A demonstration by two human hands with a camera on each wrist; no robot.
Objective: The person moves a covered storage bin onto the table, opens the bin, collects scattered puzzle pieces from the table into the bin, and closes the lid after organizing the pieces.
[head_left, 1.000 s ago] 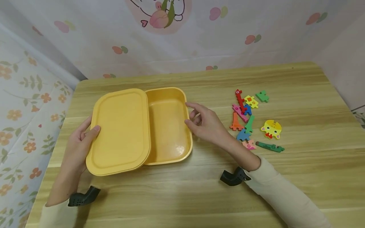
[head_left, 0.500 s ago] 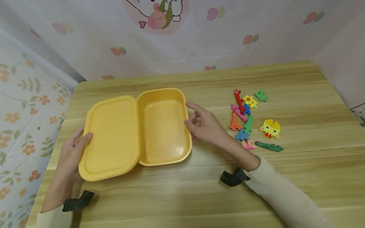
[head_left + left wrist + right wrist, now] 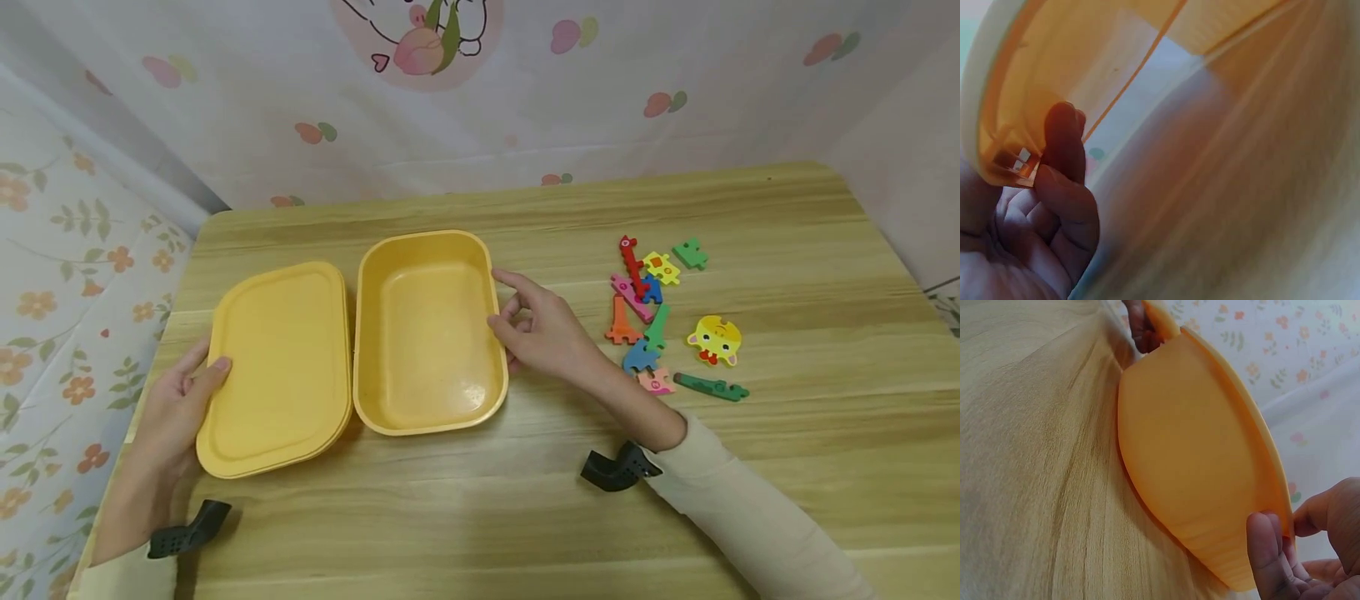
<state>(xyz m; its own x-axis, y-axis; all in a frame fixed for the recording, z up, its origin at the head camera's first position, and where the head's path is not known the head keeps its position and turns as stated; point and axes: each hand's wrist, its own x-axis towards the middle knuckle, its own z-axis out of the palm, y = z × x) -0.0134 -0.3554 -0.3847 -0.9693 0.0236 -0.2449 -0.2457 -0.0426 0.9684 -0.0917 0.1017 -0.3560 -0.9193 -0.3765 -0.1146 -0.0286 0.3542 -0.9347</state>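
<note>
Left hand (image 3: 168,408) pinches the outer edge of the yellow lid (image 3: 277,367), just left of the uncovered yellow box (image 3: 442,358). Right hand (image 3: 551,337) loosely bent, thumb and index touching the box's rim (steadying, I judge). Step: uncovering, apparently. Next calls for resting the lid flat; puzzle pieces (image 3: 656,327) lie right.

1. Your left sleeve (image 3: 131,575) and right sleeve (image 3: 757,512) are long, plain and cream-coloured.
2. Your left wrist carries a black, bent fitting (image 3: 190,531), dotted with small holes, with a blunt, squared end.
3. Your right wrist carries a matching black piece (image 3: 621,467) at the sleeve's edge.
4. Your left hand (image 3: 176,408) and right hand (image 3: 546,329) are bare.
</note>
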